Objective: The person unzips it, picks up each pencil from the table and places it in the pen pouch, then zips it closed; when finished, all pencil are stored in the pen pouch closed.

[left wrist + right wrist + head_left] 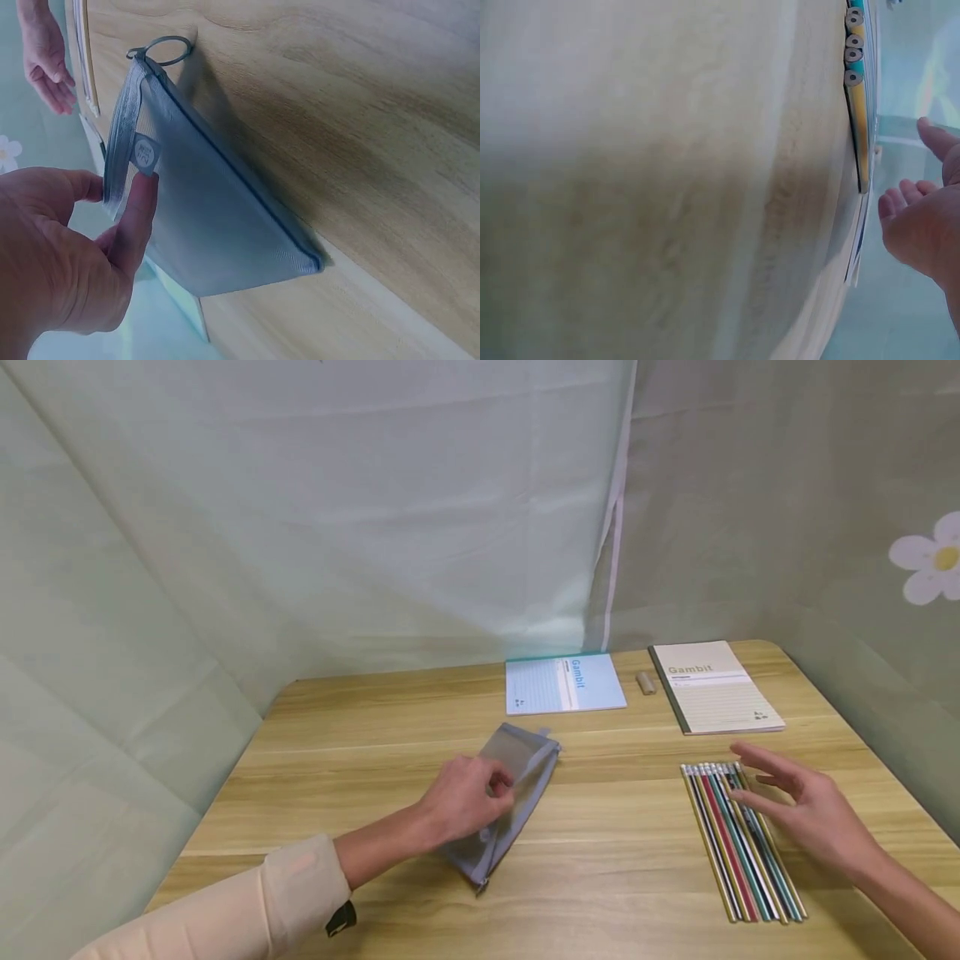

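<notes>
A grey-blue mesh zip pouch [525,760] lies near the middle of the table. My left hand [468,797] pinches its zipped edge between thumb and fingers, close to a small round-printed label [145,153]. In the left wrist view that edge stands up off the wood, with a ring-shaped zip pull [171,51] at one end. Several pencils [738,852] lie side by side in a row at the right. Over the right side of that row hovers my right hand [813,814], thumb and fingers spread, holding nothing.
A blue notebook [562,685] lies at the back middle of the wooden table [360,718]. Right of it are a small tan block, perhaps an eraser [646,683], and a cream notebook [712,689]. Fabric curtains [412,527] hang behind and along the sides.
</notes>
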`<state>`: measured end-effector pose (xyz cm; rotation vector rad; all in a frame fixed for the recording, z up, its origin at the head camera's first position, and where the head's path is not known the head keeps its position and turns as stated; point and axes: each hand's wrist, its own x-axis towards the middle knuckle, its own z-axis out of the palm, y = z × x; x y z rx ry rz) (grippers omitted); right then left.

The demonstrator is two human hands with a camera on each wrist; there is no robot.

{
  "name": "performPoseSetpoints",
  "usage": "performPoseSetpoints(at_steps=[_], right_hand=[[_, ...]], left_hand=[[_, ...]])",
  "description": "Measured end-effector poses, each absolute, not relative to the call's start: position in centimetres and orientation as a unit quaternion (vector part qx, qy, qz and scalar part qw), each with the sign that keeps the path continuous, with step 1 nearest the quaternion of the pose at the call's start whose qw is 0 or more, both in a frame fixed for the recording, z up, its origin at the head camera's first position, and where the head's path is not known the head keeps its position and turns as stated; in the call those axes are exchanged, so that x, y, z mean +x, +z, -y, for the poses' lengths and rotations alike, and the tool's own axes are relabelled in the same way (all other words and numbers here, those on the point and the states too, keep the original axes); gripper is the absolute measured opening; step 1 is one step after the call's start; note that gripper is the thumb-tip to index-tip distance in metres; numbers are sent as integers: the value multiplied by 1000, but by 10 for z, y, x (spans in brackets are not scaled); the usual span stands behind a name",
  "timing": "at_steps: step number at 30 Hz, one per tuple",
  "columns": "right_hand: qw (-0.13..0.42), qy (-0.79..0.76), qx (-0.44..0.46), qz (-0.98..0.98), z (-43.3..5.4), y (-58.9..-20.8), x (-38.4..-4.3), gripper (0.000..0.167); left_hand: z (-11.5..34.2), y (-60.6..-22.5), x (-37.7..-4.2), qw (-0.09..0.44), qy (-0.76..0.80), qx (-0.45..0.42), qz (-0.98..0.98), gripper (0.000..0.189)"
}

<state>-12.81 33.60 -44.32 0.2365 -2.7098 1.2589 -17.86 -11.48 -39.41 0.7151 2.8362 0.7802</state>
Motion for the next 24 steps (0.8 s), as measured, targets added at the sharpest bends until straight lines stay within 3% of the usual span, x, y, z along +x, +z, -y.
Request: performPoseSetpoints(at_steps=[24], right_hand=[[56, 378, 39, 923, -348, -459, -110, 52]], left_hand=[[112, -395, -178, 97, 288, 212, -929, 14]])
